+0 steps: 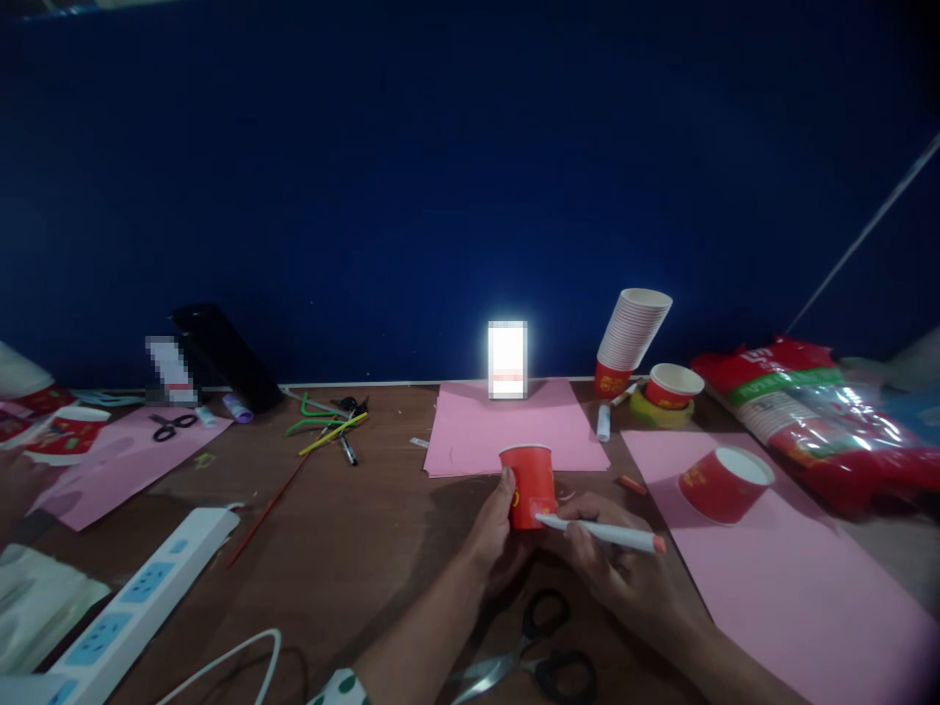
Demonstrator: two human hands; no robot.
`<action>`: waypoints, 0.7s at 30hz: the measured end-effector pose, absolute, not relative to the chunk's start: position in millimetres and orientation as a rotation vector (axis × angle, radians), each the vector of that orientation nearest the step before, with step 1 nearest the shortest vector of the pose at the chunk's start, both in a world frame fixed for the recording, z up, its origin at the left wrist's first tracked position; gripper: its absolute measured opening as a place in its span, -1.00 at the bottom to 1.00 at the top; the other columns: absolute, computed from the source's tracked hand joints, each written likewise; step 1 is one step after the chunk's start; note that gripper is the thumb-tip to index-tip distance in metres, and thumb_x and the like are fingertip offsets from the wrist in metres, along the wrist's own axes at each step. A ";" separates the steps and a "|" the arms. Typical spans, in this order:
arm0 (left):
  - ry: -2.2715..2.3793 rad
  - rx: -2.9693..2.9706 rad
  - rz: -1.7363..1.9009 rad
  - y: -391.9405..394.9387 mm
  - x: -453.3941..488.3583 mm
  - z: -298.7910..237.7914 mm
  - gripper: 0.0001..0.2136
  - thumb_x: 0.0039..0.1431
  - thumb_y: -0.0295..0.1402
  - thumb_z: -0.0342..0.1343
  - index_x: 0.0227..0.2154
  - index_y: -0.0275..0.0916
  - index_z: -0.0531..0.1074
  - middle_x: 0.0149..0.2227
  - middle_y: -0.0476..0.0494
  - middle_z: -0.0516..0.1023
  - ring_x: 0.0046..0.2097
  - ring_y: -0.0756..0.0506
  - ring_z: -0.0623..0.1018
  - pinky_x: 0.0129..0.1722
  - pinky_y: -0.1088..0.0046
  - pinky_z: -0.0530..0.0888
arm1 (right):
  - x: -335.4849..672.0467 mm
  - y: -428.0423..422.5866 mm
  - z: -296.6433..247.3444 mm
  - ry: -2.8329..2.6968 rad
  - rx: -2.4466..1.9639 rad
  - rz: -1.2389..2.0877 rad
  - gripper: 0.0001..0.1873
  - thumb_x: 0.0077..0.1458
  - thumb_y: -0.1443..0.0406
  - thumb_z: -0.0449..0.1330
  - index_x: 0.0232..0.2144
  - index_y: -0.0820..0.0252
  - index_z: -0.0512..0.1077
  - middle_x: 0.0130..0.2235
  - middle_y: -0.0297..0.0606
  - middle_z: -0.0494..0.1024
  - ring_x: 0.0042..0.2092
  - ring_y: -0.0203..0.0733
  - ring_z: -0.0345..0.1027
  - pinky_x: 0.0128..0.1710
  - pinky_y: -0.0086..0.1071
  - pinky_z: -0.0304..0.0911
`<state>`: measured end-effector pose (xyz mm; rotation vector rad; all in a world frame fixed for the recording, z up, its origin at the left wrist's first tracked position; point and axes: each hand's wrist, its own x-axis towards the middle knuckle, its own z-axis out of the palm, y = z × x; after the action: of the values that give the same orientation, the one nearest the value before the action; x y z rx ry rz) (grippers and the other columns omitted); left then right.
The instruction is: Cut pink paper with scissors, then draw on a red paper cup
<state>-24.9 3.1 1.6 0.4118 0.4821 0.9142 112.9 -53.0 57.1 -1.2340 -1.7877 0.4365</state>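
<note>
1. Nearest, open scissors (523, 648) with black handles lie on the table (345, 548), just below the hands; to the left are a white cable (276, 646) and a power strip (143, 607).
2. The left hand (493, 524) has its fingers clamped on a red paper cup (534, 480), held over the table; they partly cover its yellow print, which is unreadable.
3. The right hand (617, 563) has its fingers closed around a white marker (613, 533) with an orange end, its tip at the cup's lower side.
4. Rightward, a pink sheet (793, 578) bears another red cup; its yellow characters are too small to read.
5. Beyond that sheet, a red plastic bag (778, 387) shows white letters, apparently "FUTU", on a green band.
6. Farther back, pink sheets (506, 431) lie before a stack of paper cups (635, 328) and a bright, pixelated screen (507, 359).
</note>
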 end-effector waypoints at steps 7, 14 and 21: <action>0.457 0.447 0.894 2.3 -26.5 3.1 -0.43 0.08 0.09 0.01 -0.25 -0.44 0.47 -0.40 -0.25 0.52 -0.34 -0.13 0.51 -0.21 0.32 0.40 | 113.2 -54.0 61.9 -1.844 -1.242 0.418 -0.82 0.17 0.31 0.03 -0.38 0.14 0.43 -0.42 -0.29 0.56 -0.39 -0.20 0.49 -0.39 -0.42 0.42; 0.473 0.461 0.911 2.3 -24.9 1.5 -0.43 0.07 0.09 0.02 -0.23 -0.44 0.46 -0.38 -0.27 0.53 -0.31 -0.16 0.52 -0.19 0.31 0.39 | 114.3 -52.1 52.9 -1.839 -1.225 0.456 -0.81 0.18 0.31 0.01 -0.36 0.15 0.42 -0.39 -0.28 0.56 -0.33 -0.18 0.49 -0.31 -0.38 0.41; 0.484 0.455 0.904 2.1 -24.1 2.0 -0.43 0.07 0.10 0.01 -0.24 -0.43 0.46 -0.38 -0.28 0.53 -0.31 -0.18 0.52 -0.19 0.29 0.39 | 112.7 -53.0 56.9 -1.806 -1.222 0.491 -0.81 0.17 0.32 0.02 -0.37 0.15 0.43 -0.39 -0.27 0.56 -0.34 -0.17 0.49 -0.31 -0.37 0.41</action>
<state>-24.1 2.1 2.0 0.4549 0.4840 0.9043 112.7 -53.0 56.9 -1.2220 -1.8063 0.4906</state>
